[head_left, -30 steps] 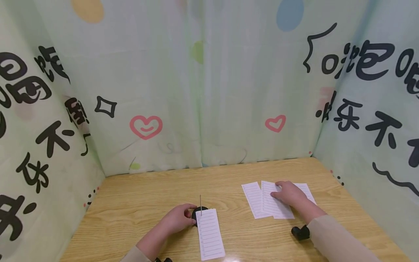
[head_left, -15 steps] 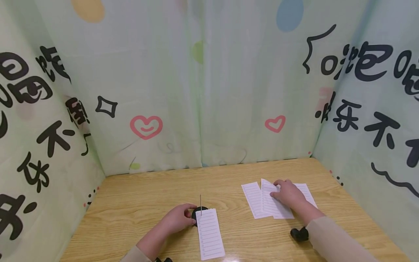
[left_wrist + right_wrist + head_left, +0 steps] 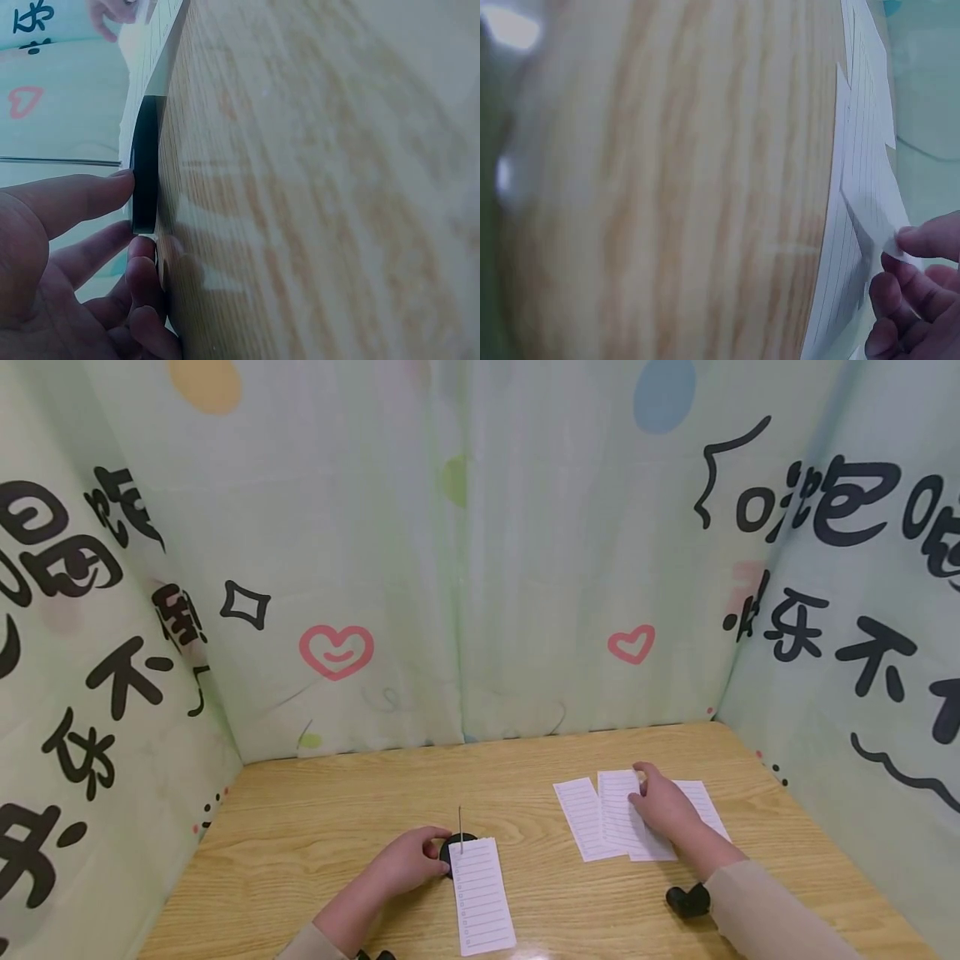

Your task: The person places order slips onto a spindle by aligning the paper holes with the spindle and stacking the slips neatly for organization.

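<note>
My left hand (image 3: 405,862) holds the round black base (image 3: 145,172) of a paper spike at its edge, thumb on one side and fingers on the other. The spike's thin metal rod (image 3: 460,822) stands upright through the top of a lined white paper slip (image 3: 483,902), which covers part of the base. At the right, my right hand (image 3: 663,802) pinches a lined slip (image 3: 617,806) between thumb and fingertips. In the right wrist view this slip (image 3: 877,184) bends up at the pinched corner, over another slip (image 3: 836,262).
More lined slips lie around the right hand: one at its left (image 3: 581,827), one below it (image 3: 652,850) and one at its right (image 3: 702,802). A printed curtain (image 3: 465,610) encloses the wooden table (image 3: 337,802) at the back and both sides.
My right hand has shifted slightly right, its fingers now at the upper right corner of the slip, which has moved a little. The left hand stays at the spike base.
</note>
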`<act>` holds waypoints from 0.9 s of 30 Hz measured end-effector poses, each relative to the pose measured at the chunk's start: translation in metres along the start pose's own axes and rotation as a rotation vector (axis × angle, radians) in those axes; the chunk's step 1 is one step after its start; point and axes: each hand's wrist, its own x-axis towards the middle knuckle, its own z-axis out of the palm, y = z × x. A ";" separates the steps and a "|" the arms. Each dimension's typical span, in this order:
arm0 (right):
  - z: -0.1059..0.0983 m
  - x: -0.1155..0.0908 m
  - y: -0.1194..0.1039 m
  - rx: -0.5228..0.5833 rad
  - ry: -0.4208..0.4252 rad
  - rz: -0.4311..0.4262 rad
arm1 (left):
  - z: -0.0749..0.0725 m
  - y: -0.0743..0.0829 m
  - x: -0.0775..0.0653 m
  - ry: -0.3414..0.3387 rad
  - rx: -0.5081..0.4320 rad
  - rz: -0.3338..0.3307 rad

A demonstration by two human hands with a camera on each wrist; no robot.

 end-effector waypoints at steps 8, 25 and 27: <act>-0.005 -0.004 -0.002 0.064 0.050 -0.043 | 0.000 -0.001 0.002 0.004 0.029 -0.003; -0.020 -0.025 -0.015 0.200 0.092 -0.102 | 0.002 -0.001 0.002 0.004 0.025 -0.009; -0.021 -0.027 -0.016 0.221 0.098 -0.107 | 0.002 -0.002 0.003 0.005 0.027 -0.009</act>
